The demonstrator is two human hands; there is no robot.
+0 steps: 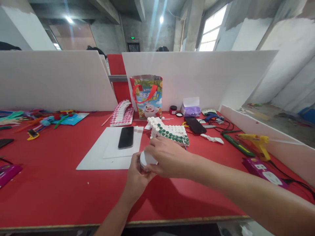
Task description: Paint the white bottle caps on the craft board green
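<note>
Close in front of me, my left hand [137,175] is wrapped around a small round jar whose body is mostly hidden by the fingers. My right hand [167,157] grips the jar's white lid [147,159] from above and the right, fingers curled over its edge. Whether the lid sits tight or loose cannot be seen. Just beyond the hands lies a white piece covered in round knobs [169,131], some of them painted green. A thin brush [184,143] rests against its right end.
A black phone [126,137] lies on white sheets [93,155] to the left. Behind stand a printed bag [147,98], a dark-lidded jar [173,109] and a purple tissue pack [192,110]. Rightward are another phone [195,125], a yellow glue gun [258,142] and a power strip [264,172].
</note>
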